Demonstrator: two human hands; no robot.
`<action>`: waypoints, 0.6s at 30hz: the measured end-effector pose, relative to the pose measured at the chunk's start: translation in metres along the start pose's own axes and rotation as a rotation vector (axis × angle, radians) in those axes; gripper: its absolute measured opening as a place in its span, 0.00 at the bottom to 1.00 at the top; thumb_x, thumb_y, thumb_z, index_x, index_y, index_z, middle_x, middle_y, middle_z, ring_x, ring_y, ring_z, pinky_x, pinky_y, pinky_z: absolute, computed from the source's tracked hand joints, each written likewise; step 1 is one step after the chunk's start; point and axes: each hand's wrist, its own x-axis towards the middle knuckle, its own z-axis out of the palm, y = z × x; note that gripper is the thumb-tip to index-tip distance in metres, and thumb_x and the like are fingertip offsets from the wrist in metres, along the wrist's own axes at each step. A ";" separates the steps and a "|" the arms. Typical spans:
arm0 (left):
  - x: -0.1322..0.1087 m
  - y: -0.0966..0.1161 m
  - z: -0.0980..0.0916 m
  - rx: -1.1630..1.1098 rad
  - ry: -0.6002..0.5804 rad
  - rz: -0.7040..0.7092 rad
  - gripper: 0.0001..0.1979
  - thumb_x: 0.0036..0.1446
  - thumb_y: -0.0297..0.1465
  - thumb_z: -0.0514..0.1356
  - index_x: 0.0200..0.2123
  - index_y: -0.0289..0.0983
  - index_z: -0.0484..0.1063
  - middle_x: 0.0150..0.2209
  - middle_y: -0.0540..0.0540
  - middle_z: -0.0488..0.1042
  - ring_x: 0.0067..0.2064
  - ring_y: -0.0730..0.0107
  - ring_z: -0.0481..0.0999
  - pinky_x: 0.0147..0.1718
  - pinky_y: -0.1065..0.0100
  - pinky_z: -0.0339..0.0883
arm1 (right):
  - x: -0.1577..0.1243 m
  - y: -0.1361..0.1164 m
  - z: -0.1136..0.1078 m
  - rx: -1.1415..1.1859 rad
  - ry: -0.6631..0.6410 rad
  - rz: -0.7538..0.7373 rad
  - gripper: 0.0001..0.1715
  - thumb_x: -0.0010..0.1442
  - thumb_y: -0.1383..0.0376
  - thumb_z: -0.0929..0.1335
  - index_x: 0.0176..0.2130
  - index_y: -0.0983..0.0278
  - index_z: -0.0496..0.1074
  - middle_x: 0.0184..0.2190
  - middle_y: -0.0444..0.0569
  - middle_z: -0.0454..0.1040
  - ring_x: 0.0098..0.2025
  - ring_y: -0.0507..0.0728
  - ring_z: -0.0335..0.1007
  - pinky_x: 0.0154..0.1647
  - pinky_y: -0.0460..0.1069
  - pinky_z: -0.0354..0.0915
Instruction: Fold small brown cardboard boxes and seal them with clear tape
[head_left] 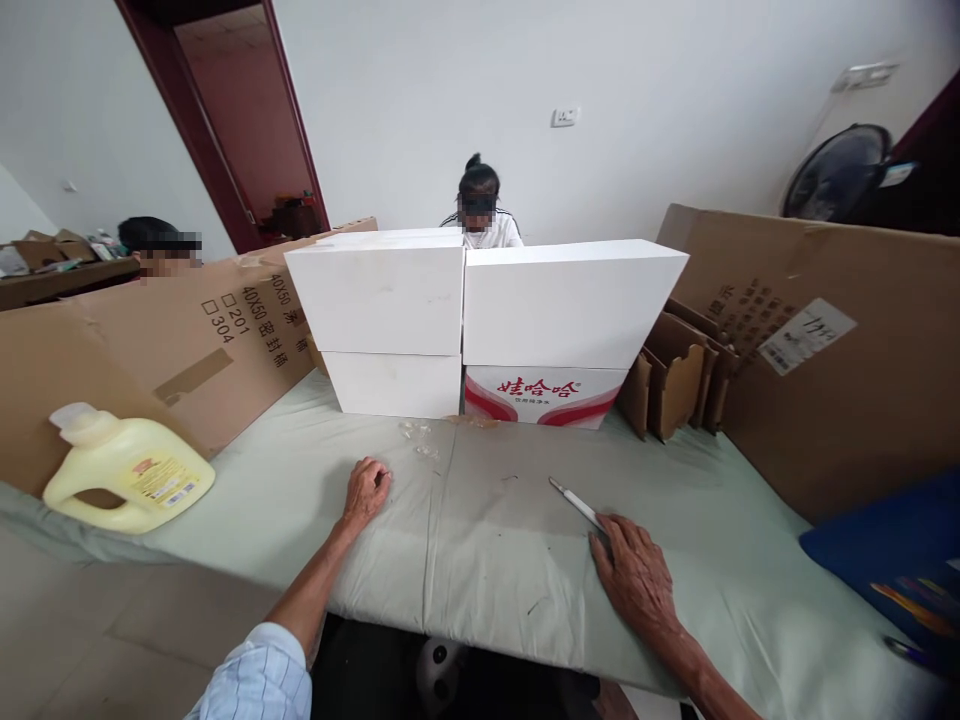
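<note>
My left hand rests on the pale green cloth of the table, fingers curled loosely under, with nothing visible in them. A few small clear plastic bits lie just beyond it. My right hand lies flat on the cloth, fingers stretched out. Its fingertips touch the near end of a thin white knife-like tool that points away to the upper left. Stacked white boxes and a white box on a red-printed carton stand at the table's far side.
A yellow jug lies on its side at the left, against large brown cardboard sheets. Folded cardboard inserts and a big carton stand at the right. A blue item lies at the right edge. One person sits behind the boxes; another is at far left.
</note>
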 end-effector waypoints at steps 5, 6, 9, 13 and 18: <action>0.001 0.004 -0.001 -0.047 0.003 -0.023 0.14 0.73 0.41 0.65 0.50 0.36 0.78 0.50 0.42 0.81 0.49 0.60 0.81 0.52 0.52 0.79 | 0.001 0.004 0.001 0.018 0.005 -0.031 0.17 0.77 0.59 0.61 0.55 0.62 0.72 0.47 0.59 0.80 0.47 0.69 0.77 0.44 0.60 0.69; 0.001 0.005 -0.001 -0.060 0.004 -0.029 0.14 0.73 0.41 0.65 0.51 0.36 0.78 0.51 0.42 0.81 0.50 0.59 0.81 0.52 0.52 0.79 | 0.002 0.006 0.002 0.024 0.005 -0.037 0.17 0.77 0.59 0.61 0.55 0.62 0.72 0.47 0.59 0.80 0.47 0.69 0.77 0.43 0.60 0.70; 0.001 0.008 0.000 -0.112 0.005 -0.044 0.14 0.73 0.41 0.65 0.52 0.36 0.78 0.52 0.42 0.81 0.50 0.59 0.82 0.52 0.52 0.80 | 0.004 0.013 0.006 0.036 0.008 -0.060 0.16 0.76 0.59 0.61 0.54 0.62 0.73 0.44 0.59 0.80 0.43 0.69 0.77 0.41 0.60 0.70; -0.008 0.016 -0.003 -0.218 0.003 -0.054 0.14 0.73 0.41 0.66 0.50 0.36 0.78 0.50 0.42 0.81 0.49 0.60 0.81 0.52 0.53 0.79 | 0.005 0.026 0.013 0.102 0.003 -0.105 0.15 0.74 0.59 0.62 0.52 0.61 0.74 0.40 0.58 0.80 0.39 0.69 0.77 0.41 0.62 0.70; -0.037 0.032 -0.014 -0.405 -0.042 -0.040 0.09 0.70 0.37 0.66 0.42 0.37 0.79 0.45 0.43 0.81 0.48 0.60 0.81 0.49 0.57 0.78 | 0.011 0.031 0.019 0.126 -0.040 -0.049 0.13 0.72 0.58 0.62 0.46 0.58 0.74 0.36 0.58 0.78 0.36 0.72 0.76 0.40 0.66 0.69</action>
